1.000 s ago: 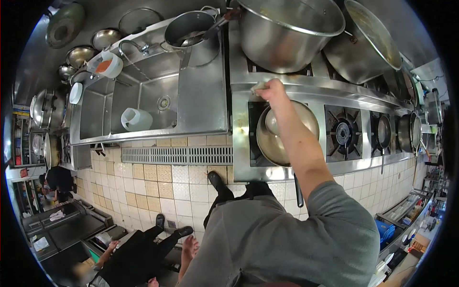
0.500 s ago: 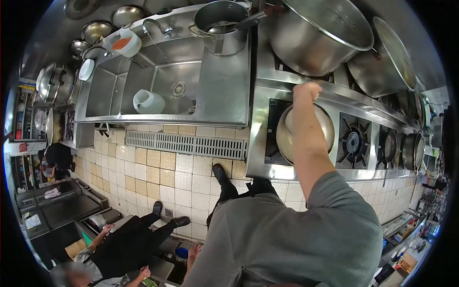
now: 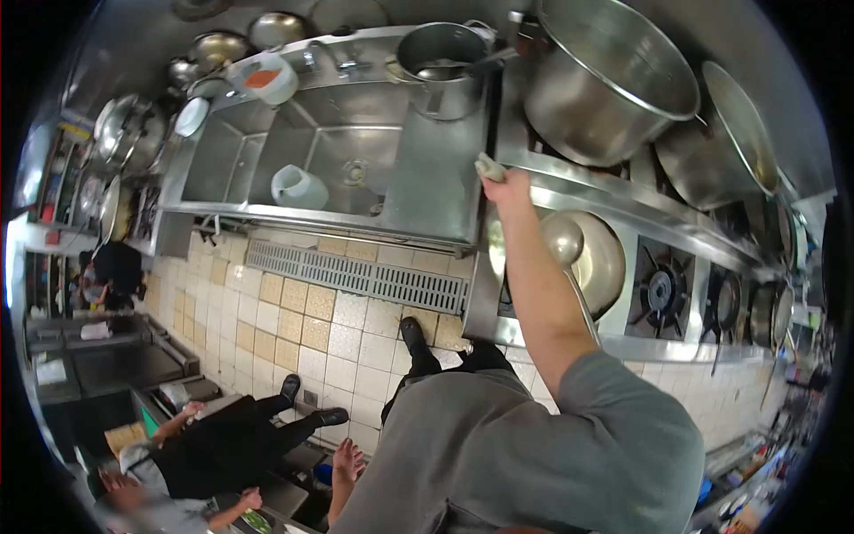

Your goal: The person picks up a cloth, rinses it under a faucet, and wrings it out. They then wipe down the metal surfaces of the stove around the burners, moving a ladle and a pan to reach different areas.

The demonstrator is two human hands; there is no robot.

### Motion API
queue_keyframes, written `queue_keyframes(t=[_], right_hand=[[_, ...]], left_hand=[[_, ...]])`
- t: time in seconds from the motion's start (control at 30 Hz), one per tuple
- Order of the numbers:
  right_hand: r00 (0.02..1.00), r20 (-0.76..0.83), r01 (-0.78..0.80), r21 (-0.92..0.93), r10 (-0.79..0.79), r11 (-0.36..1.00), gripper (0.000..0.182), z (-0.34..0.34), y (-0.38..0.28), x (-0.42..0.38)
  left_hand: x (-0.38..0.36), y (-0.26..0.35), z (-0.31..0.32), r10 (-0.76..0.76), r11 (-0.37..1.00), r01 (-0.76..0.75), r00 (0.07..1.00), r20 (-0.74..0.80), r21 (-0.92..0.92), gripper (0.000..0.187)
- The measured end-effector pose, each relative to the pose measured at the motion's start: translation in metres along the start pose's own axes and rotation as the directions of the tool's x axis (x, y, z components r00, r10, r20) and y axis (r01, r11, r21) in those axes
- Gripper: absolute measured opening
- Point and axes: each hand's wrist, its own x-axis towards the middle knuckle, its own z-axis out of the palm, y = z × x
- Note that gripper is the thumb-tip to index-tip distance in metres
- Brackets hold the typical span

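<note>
My right arm reaches over the stove. My right hand (image 3: 507, 187) is closed on a crumpled pale cloth (image 3: 488, 166) at the stove's left back corner, beside the sink counter. Under and right of the forearm sits a wide metal wok (image 3: 603, 273) on a burner, partly hidden by the arm. A ladle (image 3: 562, 238) rests in it, its long handle pointing toward me. My left hand (image 3: 349, 460) is low at my left side, fingers apart, holding nothing.
Large stockpots (image 3: 605, 98) stand behind the burners. Left lies a steel sink (image 3: 356, 138) with a white jug (image 3: 299, 189); a pot (image 3: 440, 76) stands on its counter. A co-worker in a black apron (image 3: 222, 449) is at lower left. A bare burner (image 3: 661, 287) is to the right.
My right hand has moved left from above the wok to the stove's left edge, and the cloth now shows. The ladle has come into sight. My left hand shows more fully.
</note>
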Motion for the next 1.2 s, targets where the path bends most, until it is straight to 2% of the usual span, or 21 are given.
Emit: queue_keyframes(t=[0.03,0.07,0.1,0.2,0.27,0.33,0.4,0.47,0.53,0.57,0.6,0.67,0.8,0.87,0.9,0.93,0.97,1.03,1.13,1.17,1.2], right_hand=[[0.983,0.157,-0.099,0.050,0.090,0.994,0.048,0.003,0.001,-0.018],[0.992,0.114,-0.059,0.026,0.055,0.998,0.047,0.018,0.006,-0.049],[0.982,0.185,0.046,-0.100,-0.027,0.994,0.045,0.032,0.012,-0.080],[0.939,0.343,0.061,-0.263,0.034,0.963,0.054,0.060,0.003,-0.158],[0.903,0.407,0.081,-0.478,0.139,0.874,0.054,0.061,-0.013,-0.210],[0.838,0.465,-0.016,-0.504,0.286,0.864,0.053,0.050,-0.036,-0.272],[0.853,0.450,0.031,-0.551,0.265,0.834,0.049,0.017,-0.061,-0.320],[0.944,0.322,0.189,-0.719,0.079,0.669,0.048,0.001,-0.066,-0.413],[0.932,0.362,0.343,-0.895,0.013,0.286,0.046,-0.032,-0.064,-0.462],[0.905,0.418,0.408,-0.905,0.072,0.122,0.044,-0.047,-0.059,-0.487],[0.876,0.460,0.471,-0.881,0.147,-0.050,0.043,-0.061,-0.053,-0.508],[0.796,0.583,0.605,-0.772,0.164,-0.195,0.032,-0.095,-0.038,-0.542],[0.771,0.619,0.630,-0.708,0.149,-0.321,0.031,-0.112,-0.042,-0.607],[0.740,0.665,0.623,-0.620,0.102,-0.477,0.031,-0.123,-0.053,-0.626],[0.755,0.645,0.607,-0.619,0.118,-0.498,0.028,-0.123,-0.058,-0.636],[0.748,0.652,0.614,-0.612,0.122,-0.499,0.028,-0.128,-0.062,-0.641],[0.675,0.725,0.663,-0.512,0.140,-0.545,0.026,-0.134,-0.068,-0.644],[0.563,0.801,0.685,-0.313,0.205,-0.658,0.024,-0.127,-0.078,-0.656],[0.465,0.792,0.805,-0.192,0.395,-0.561,0.026,-0.120,-0.098,-0.642],[0.599,0.680,0.766,-0.334,0.422,-0.549,0.023,-0.113,-0.105,-0.644],[0.599,0.678,0.767,-0.336,0.425,-0.546,0.023,-0.109,-0.109,-0.645]], left_hand=[[0.000,-0.012,-0.001,-0.028,0.996,0.029,1.000,-0.008,0.085,0.062],[-0.002,-0.023,0.004,-0.057,0.985,0.059,0.998,-0.021,0.164,0.062],[-0.002,-0.029,0.011,-0.052,0.990,0.057,0.997,-0.048,0.127,0.062],[0.013,-0.022,0.027,-0.257,0.963,0.250,0.964,-0.063,-0.099,0.054],[0.020,-0.020,0.046,-0.161,0.987,0.156,0.974,-0.157,-0.042,0.054],[0.055,-0.009,0.060,0.185,0.967,-0.156,0.974,-0.134,0.203,0.056],[0.056,0.032,0.091,0.270,0.959,-0.260,0.959,-0.086,0.116,0.062],[-0.006,0.110,0.145,0.398,0.917,-0.397,0.917,0.033,-0.039,0.063],[-0.062,0.174,0.202,0.595,0.803,-0.578,0.770,0.231,-0.145,0.057],[-0.089,0.192,0.225,0.681,0.726,-0.661,0.649,0.339,-0.190,0.059],[-0.114,0.207,0.250,0.748,0.638,-0.725,0.506,0.429,-0.258,0.060],[-0.162,0.218,0.298,0.821,0.544,-0.631,0.263,0.507,-0.553,0.056],[-0.204,0.207,0.345,0.845,0.493,-0.704,0.249,0.474,-0.511,0.039],[-0.209,0.188,0.355,0.917,0.387,-0.795,0.278,0.286,-0.468,0.027],[-0.221,0.178,0.355,0.915,0.391,-0.796,0.284,0.287,-0.461,0.027],[-0.237,0.177,0.359,0.947,0.300,-0.836,0.206,0.245,-0.458,0.024],[-0.251,0.178,0.364,0.972,0.203,-0.866,0.122,0.200,-0.456,0.021],[-0.260,0.174,0.363,0.967,0.215,-0.888,0.135,0.215,-0.407,0.020],[-0.285,0.174,0.370,0.971,0.187,-0.940,0.133,0.200,-0.285,0.020],[-0.298,0.178,0.374,0.983,0.114,-0.963,0.074,0.166,-0.246,0.021],[-0.310,0.180,0.378,0.990,0.041,-0.978,0.013,0.137,-0.204,0.022]])
